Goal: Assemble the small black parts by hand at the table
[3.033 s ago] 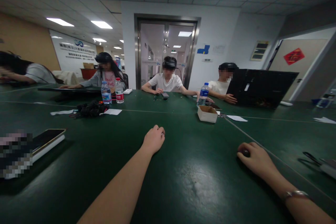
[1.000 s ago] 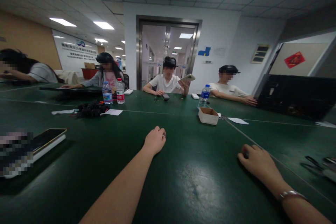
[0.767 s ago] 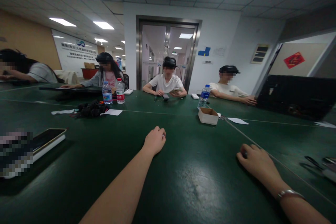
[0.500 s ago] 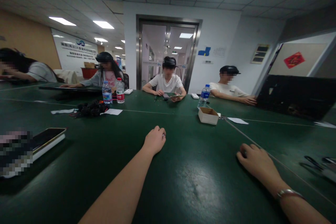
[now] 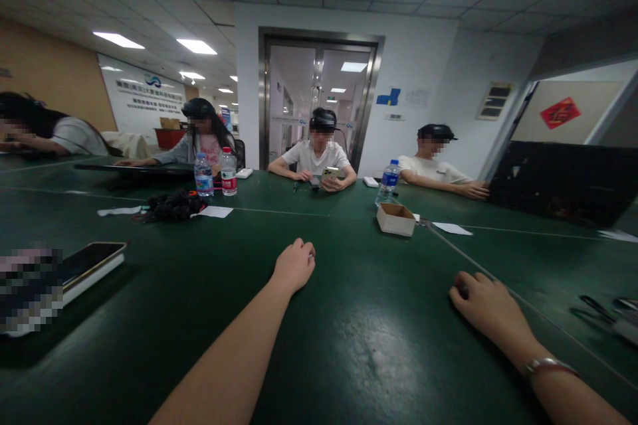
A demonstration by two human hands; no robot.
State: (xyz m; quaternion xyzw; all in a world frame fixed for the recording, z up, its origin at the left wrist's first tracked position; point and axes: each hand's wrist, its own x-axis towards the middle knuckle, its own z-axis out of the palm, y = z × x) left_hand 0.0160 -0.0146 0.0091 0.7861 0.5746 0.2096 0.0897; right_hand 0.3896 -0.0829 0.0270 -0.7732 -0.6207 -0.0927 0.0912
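Observation:
My left hand (image 5: pixel 295 265) rests on the green table (image 5: pixel 349 319) with its fingers curled into a loose fist. A small pale spot shows at its right side, too small to name. Farther right, my right hand (image 5: pixel 491 305) lies on the table, knuckles up and fingers bent under. Something dark, perhaps only shadow, shows by its thumb; what it holds, if anything, is hidden. A bracelet (image 5: pixel 551 365) circles my right wrist. Beyond and between the hands stands an open cardboard box (image 5: pixel 396 220).
Several people sit around the table; the one opposite holds a phone (image 5: pixel 331 176). Bottles (image 5: pixel 228 176) and a dark cable bundle (image 5: pixel 174 206) are at back left. Another bottle (image 5: pixel 387 182) stands behind the box. A phone on a white box (image 5: pixel 94 272) lies left, a black panel (image 5: pixel 563 182) far right.
The person opposite has tilted the phone up, so its back now faces me. Both of my hands have stayed in place.

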